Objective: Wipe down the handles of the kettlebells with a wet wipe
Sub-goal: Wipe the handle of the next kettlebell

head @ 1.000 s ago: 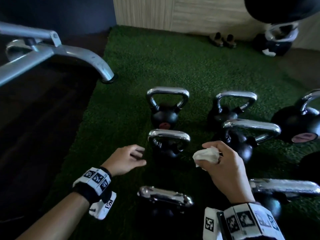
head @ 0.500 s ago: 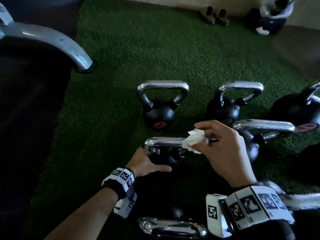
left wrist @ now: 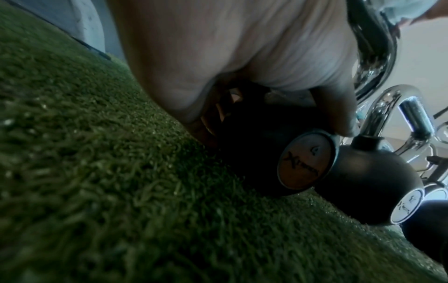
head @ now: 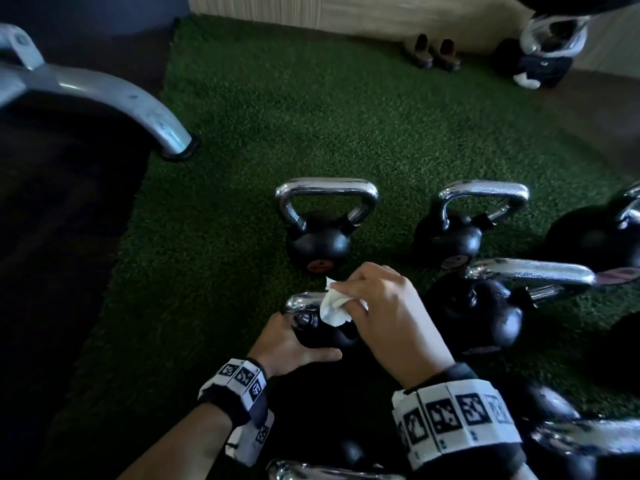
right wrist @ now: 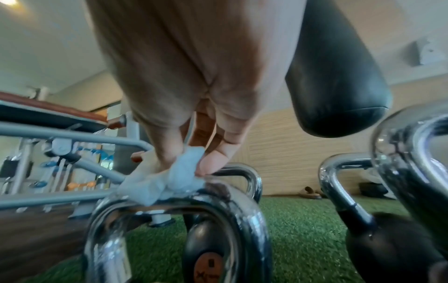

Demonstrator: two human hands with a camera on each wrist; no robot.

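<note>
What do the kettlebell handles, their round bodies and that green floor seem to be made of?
The handle looks like polished chromed metal: it mirrors the room. The body looks like matte black, perhaps coated iron or rubber; the sheen is dull. The green floor looks like artificial turf, with short fibres. The wet wipe looks like soft white nonwoven cloth, crumpled.

This is a gym: black ball-shaped kettlebells with chrome handles (head: 327, 216) stand in rows on green artificial turf (head: 311, 116), a grey steel machine leg (head: 114, 98) rests at far left, and a black padded bench end (right wrist: 339, 76) hangs at right.
</note>
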